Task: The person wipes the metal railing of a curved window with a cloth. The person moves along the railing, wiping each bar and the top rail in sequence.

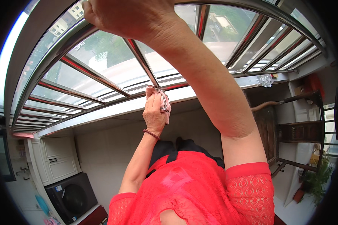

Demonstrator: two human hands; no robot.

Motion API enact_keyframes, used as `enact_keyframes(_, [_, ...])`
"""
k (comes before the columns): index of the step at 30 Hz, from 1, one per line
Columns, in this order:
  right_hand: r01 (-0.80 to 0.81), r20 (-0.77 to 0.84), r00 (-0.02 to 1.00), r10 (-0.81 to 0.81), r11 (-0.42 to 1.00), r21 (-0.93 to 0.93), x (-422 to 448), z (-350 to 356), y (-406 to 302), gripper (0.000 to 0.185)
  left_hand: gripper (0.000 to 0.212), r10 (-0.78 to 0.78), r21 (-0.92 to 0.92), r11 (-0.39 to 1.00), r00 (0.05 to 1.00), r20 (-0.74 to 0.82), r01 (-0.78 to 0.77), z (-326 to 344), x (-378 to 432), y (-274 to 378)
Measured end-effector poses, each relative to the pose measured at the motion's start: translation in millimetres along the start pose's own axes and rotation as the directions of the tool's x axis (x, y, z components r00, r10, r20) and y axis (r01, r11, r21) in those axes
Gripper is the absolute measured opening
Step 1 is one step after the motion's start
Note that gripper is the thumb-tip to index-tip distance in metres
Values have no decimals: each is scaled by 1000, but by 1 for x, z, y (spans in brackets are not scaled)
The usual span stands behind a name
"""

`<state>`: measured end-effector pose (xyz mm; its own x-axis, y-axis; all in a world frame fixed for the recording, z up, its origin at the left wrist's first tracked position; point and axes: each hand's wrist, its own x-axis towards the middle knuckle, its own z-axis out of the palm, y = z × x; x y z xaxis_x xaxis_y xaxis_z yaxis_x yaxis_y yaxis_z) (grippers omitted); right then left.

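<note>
My left hand grips a pink cloth with a dark-and-white edge. The cloth is pressed against the foot of an upright metal bar, where it meets the lower rail of the window railing. A dark red bead bracelet circles that wrist. At the top of the view, my right hand is closed at the curved upper rail; its fingers are partly cut off by the frame, so its hold is only partly seen.
Window glass lies behind the railing bars. A clear glass ornament stands on the sill at right. A dark wooden chair and potted plant are at the right. At lower left are a white cabinet and a dark washing machine.
</note>
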<state>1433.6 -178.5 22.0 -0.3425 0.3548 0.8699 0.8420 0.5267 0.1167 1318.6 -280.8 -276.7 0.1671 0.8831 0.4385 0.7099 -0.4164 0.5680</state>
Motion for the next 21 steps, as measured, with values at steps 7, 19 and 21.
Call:
enact_keyframes(7, [-114,84,989,118,992,-57,-2,1,-7,22,34,312,-112,948,942,125,-299,16,31,18])
enact_keyframes(19, [-125,274,956,110,991,38,-1,-5,-5,16,17,84,10,994,828,554,-107,53,97,62])
enact_keyframes(21, [-128,276,953,124,992,-2,-7,-7,1,16,24,35,51,994,737,675,-94,66,112,76])
